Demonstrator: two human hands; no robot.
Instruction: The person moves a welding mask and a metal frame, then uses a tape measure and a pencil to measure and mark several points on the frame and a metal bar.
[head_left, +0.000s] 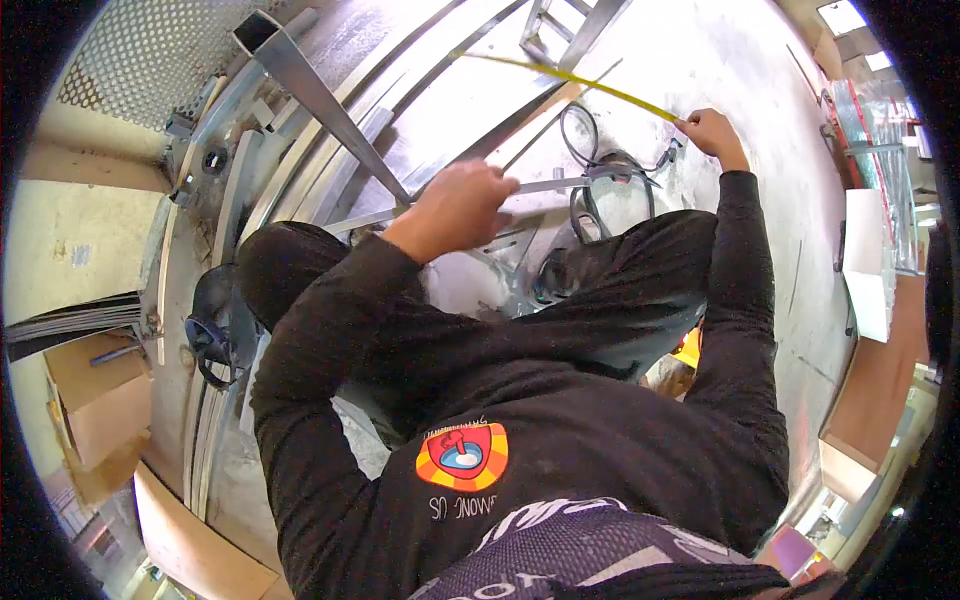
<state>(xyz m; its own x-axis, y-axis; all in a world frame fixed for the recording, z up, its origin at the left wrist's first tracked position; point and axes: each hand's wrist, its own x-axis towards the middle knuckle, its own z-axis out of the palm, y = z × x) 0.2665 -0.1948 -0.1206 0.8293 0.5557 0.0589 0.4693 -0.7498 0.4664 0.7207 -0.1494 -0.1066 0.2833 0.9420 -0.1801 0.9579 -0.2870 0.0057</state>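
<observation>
A yellow tape measure (600, 87) stretches its blade from the upper middle, over the metal pieces, down to my right hand (708, 135). The fingers of that hand are closed on the near end of the blade; a case is not visible. My left hand (455, 207) has its fingers curled and slightly blurred, above a thin flat metal bar (555, 185) in front of my lap. Whatever it may hold is hidden. Beside it, a square steel tube (330, 105) slants up to the left, its hollow end towards me.
Long metal profiles (290, 185) lie on the floor at left. Dark looped straps or cable (590, 205) sit between my knees. A black and blue object (210, 325) rests by my left knee. Cardboard boxes (95, 400) stand at left, a metal frame (570, 30) at top.
</observation>
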